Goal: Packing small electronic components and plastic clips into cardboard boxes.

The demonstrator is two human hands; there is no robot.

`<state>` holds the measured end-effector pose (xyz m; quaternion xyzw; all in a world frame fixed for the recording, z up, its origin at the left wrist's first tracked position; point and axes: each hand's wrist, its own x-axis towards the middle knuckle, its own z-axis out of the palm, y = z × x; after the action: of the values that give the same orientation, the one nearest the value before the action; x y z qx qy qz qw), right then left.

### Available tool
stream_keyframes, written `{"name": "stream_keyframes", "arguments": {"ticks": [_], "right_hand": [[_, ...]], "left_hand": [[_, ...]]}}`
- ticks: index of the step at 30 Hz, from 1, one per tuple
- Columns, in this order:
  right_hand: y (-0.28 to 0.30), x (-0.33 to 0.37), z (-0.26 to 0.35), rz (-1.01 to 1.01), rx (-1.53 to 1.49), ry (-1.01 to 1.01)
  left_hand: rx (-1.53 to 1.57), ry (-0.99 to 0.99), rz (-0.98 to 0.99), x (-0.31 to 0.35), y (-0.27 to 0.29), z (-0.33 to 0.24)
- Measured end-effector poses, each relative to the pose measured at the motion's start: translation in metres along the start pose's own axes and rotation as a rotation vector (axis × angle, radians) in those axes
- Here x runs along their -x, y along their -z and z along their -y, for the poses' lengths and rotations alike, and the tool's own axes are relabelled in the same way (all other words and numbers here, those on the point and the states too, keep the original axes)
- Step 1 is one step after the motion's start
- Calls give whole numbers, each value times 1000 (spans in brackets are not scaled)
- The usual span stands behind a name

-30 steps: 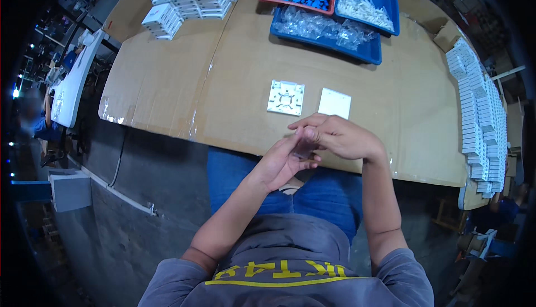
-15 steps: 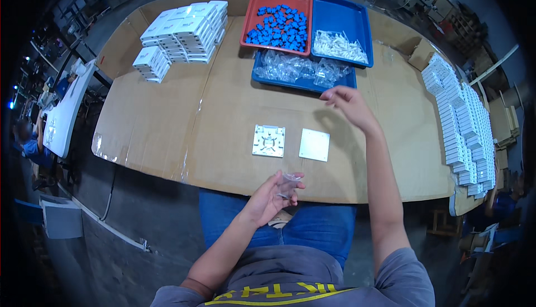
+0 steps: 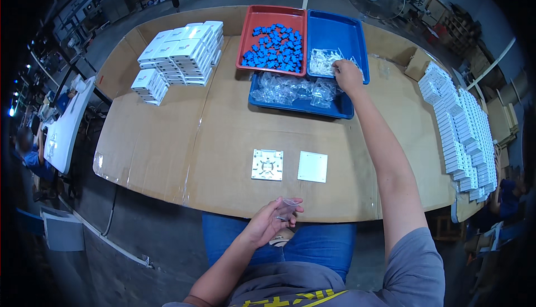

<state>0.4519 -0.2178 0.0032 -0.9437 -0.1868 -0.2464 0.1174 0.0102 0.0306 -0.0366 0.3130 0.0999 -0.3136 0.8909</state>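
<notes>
My left hand (image 3: 272,222), near the table's front edge, is closed around a small clear plastic bag (image 3: 287,208). Reaching far forward, my right hand (image 3: 349,76) touches the small white parts (image 3: 322,61) in the right-hand blue tray (image 3: 337,26); its fingertips are partly hidden among them. A square white box base (image 3: 267,165), with a dark cross-shaped pattern inside, lies on the cardboard table top (image 3: 162,150). Beside it, a little to the right, is a flat white square plate (image 3: 312,167).
Left of the trays stands a stack of white boxes (image 3: 181,50). A red tray (image 3: 248,39) holds blue connectors (image 3: 274,48); below it, a blue tray (image 3: 301,110) holds clear plastic bags (image 3: 290,89). Tall stacks of white pieces (image 3: 460,134) line the right edge. A person (image 3: 33,153) sits far left.
My right hand has moved forward from above the table to the white parts in the blue tray. My left hand still holds the bag. The view has tilted up slightly.
</notes>
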Motion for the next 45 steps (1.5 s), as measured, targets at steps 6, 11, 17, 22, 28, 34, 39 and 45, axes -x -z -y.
{"name": "stream_keyframes", "arguments": {"ticks": [6, 11, 17, 22, 28, 34, 39, 45], "right_hand": [[-11, -11, -4, -16, -32, -10], [-3, -16, -26, -17, -215, -129], [66, -4, 24, -53, -1663, -502], [99, 48, 55, 27, -1824, -568], [119, 168, 99, 185, -1293, -608], [131, 263, 169, 335, -1344, -654], [135, 279, 173, 385, -1351, -613], [142, 269, 170, 484, -1264, -385]], "left_hand": [[18, -5, 37, -4, 1, -4], [20, -6, 73, -13, -4, -4], [76, -23, 45, -3, 4, 1], [161, -47, 44, -3, 9, 4], [220, -139, -58, -17, -11, -9], [200, -113, -71, -18, -3, -13], [146, -67, -67, -11, -5, -9], [92, -41, -43, -7, -8, -6]]}}
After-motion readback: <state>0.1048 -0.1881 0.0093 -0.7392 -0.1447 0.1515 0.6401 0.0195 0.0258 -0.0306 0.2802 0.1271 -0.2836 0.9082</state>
